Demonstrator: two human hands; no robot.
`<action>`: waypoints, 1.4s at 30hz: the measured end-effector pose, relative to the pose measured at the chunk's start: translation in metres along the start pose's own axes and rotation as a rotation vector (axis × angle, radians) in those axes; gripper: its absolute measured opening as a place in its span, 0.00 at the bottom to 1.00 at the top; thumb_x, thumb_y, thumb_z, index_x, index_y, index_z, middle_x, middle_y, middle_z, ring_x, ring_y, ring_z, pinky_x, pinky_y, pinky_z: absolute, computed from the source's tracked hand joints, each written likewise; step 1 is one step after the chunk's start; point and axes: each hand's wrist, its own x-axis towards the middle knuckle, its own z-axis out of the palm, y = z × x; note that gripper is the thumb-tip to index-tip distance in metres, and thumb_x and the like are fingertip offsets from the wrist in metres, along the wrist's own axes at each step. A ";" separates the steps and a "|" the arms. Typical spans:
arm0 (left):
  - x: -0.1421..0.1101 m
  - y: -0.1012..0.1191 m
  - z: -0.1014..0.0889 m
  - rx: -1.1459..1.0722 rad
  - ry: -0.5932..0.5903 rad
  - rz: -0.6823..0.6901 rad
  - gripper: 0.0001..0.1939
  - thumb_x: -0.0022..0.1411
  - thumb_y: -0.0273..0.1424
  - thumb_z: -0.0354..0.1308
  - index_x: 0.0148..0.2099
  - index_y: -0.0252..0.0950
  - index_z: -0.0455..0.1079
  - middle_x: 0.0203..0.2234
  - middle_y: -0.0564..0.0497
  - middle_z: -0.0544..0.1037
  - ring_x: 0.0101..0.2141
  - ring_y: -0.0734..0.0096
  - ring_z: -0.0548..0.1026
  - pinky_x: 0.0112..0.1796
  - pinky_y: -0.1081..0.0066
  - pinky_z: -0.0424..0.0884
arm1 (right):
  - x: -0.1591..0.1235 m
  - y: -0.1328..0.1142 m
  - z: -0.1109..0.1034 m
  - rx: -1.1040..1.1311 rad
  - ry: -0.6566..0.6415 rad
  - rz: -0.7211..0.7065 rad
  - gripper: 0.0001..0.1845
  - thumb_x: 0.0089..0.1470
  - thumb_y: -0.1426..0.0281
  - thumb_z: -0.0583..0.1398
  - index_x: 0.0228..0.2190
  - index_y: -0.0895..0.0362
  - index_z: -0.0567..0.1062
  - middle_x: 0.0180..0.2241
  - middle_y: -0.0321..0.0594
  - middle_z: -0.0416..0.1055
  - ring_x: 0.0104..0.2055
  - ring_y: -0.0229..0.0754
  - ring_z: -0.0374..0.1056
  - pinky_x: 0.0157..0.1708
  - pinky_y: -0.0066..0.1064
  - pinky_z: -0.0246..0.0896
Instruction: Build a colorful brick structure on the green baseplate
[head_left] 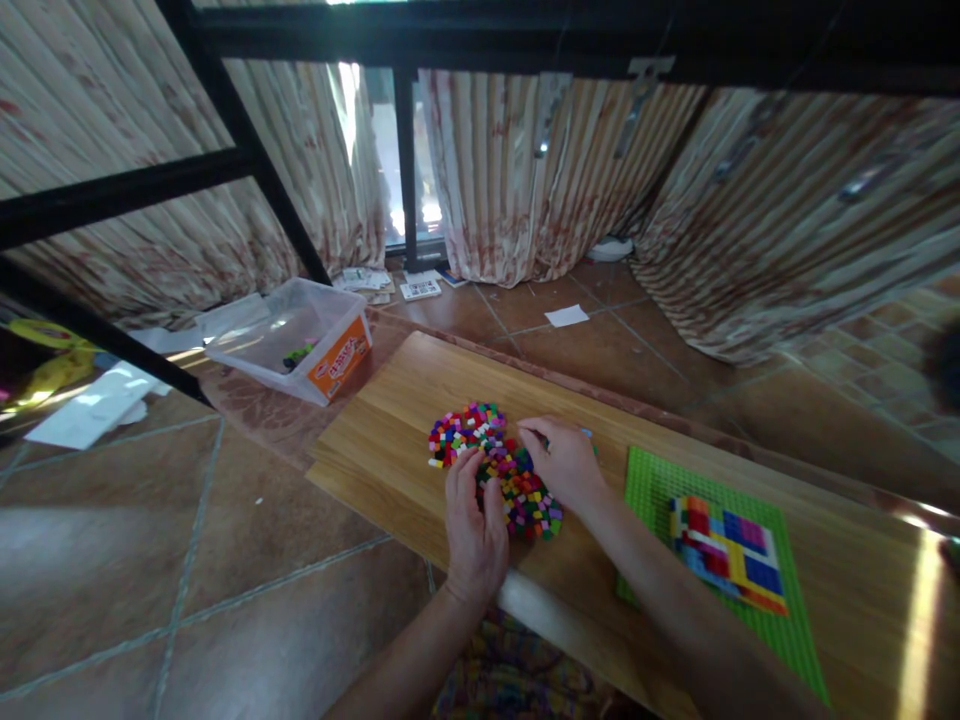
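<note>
Small multicoloured toy building bricks [525, 497] lie in a loose heap on a wooden table, spread in two joined clumps. My left hand [476, 520] is at the heap's near-left side, thumb apart from the fingers and nothing visible in it. On the heap's right edge, my right hand [561, 460] hovers or rests with fingers pointing left and slightly apart; no brick shows in it. To the right, a green baseplate [795, 610] carries a block of joined bricks [724, 550] in red, blue, yellow, white and purple. My right forearm passes over the baseplate's left edge.
The wooden table [390, 420] runs diagonally. Beyond its left end, a clear plastic bin [259, 365] with an orange label stands on the floor, a few green and dark pieces inside. Papers [567, 316] lie on the tiles. Curtains [495, 180] and black metal bars [247, 130] stand behind.
</note>
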 end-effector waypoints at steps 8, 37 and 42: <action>0.001 0.000 0.000 0.015 0.001 -0.008 0.17 0.68 0.32 0.48 0.57 0.37 0.64 0.55 0.42 0.68 0.57 0.62 0.64 0.60 0.54 0.59 | 0.037 -0.015 0.022 -0.120 -0.082 0.061 0.15 0.54 0.62 0.60 0.41 0.56 0.77 0.42 0.46 0.74 0.46 0.47 0.68 0.48 0.37 0.58; 0.011 -0.004 -0.004 0.086 0.005 0.113 0.14 0.65 0.33 0.51 0.52 0.37 0.67 0.50 0.42 0.71 0.54 0.62 0.67 0.57 0.58 0.62 | -0.095 -0.030 -0.039 1.422 0.214 0.558 0.15 0.41 0.60 0.70 0.31 0.53 0.79 0.27 0.35 0.75 0.29 0.36 0.67 0.32 0.30 0.64; 0.015 -0.003 -0.004 0.146 0.015 0.095 0.16 0.64 0.35 0.50 0.51 0.34 0.68 0.50 0.41 0.71 0.53 0.61 0.68 0.55 0.58 0.64 | -0.133 -0.022 -0.045 1.452 0.243 0.627 0.15 0.42 0.60 0.69 0.31 0.54 0.79 0.28 0.36 0.75 0.28 0.34 0.66 0.30 0.28 0.61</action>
